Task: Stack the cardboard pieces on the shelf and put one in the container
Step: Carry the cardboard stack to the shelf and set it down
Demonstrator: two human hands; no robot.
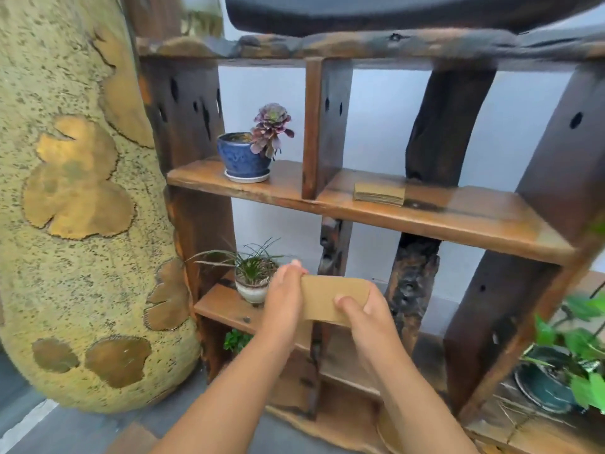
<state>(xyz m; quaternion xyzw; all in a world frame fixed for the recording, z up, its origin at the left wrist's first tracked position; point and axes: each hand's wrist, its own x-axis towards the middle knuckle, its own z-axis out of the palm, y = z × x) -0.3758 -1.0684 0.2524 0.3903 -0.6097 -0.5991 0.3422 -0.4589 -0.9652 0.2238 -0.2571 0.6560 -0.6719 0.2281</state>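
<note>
Near the bottom of the view, both my bare hands hold one flat cardboard piece (330, 301), a tan rectangle with rounded corners and a matte surface. My left hand (283, 298) pinches its left edge between thumb and fingers; my right hand (366, 314) is clamped on its right near corner, thumb on top. I hold the piece in front of the lower shelf level, just right of a small white glazed pot (252, 286) of thin grass-like leaves.

Behind stands a rustic wooden shelf (458, 221) of dark, rough, knotted uprights and smoother orange-brown boards. On the middle board, in the right compartment, a stack of cardboard pieces (379, 193) lies flat, its layered edges showing. In the left compartment a glossy blue ceramic pot (240, 155) on a white saucer holds a purple rosette succulent (272, 126).

At far left rises a large rounded vase (75, 198), pitted yellow-green with smooth bronze patches. At lower right, broad green leaves (582, 348) spread over a dark pot.
</note>
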